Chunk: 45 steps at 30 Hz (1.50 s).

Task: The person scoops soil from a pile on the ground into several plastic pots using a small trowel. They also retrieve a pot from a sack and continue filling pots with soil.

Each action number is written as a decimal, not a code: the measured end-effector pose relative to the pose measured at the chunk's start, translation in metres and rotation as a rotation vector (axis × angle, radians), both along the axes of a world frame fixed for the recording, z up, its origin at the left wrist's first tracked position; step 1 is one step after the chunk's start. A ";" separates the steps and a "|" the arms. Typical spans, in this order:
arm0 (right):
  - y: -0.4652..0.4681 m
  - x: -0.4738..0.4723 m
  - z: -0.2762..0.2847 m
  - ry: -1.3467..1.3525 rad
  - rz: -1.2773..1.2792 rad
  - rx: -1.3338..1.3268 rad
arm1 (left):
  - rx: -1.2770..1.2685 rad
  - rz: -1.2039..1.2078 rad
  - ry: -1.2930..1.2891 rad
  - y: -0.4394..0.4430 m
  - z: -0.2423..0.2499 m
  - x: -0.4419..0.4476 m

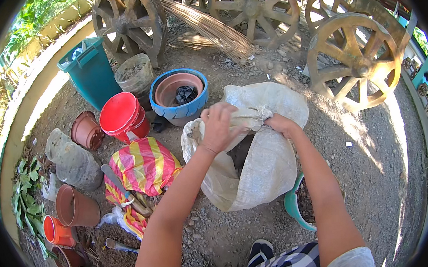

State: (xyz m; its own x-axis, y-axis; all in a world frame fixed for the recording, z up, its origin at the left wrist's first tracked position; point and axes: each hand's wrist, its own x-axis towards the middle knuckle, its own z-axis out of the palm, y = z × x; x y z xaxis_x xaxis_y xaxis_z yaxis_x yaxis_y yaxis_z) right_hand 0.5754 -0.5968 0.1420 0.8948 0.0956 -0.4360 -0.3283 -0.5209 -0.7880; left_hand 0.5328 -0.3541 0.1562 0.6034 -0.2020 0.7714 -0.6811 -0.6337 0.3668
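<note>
A large white woven plastic sack (267, 170) stands on the gravel in front of me, its mouth partly open on a dark inside. My right hand (281, 124) grips the bunched rim of the sack at its upper right. Over the left part of the rim is my left hand (221, 127), slightly blurred, fingers bent and apart; whether it pinches the cloth I cannot tell. Left of the sack lies a red and yellow striped plastic bag (145, 166) with a hand tool (118, 181) resting on it. A green pot with soil (291, 206) sits partly behind my right forearm.
A red bucket (120, 114), a blue-rimmed planter (181, 111) and a green bin (92, 75) stand at upper left. Brown pots (78, 206) and a small trowel (120, 246) on soil are at lower left. Spoked wheels (358, 64) stand at the back and right.
</note>
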 end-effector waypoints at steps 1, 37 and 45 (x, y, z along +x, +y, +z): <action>0.000 -0.002 0.004 -0.003 0.007 0.068 | 0.115 -0.023 -0.006 -0.007 0.001 -0.003; 0.005 0.017 0.114 -1.168 -0.550 -0.283 | 0.590 0.231 0.904 -0.034 0.033 -0.013; 0.087 -0.085 0.067 -0.826 0.315 -0.260 | 0.418 0.432 0.706 0.058 0.010 -0.019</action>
State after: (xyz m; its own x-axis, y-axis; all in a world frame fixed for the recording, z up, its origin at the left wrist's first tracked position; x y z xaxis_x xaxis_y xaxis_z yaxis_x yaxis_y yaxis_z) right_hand 0.4908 -0.5099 0.2091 0.8807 0.3760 0.2879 0.4735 -0.6843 -0.5546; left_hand 0.5136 -0.2957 0.1665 0.9933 -0.0289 0.1120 -0.0606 -0.9547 0.2913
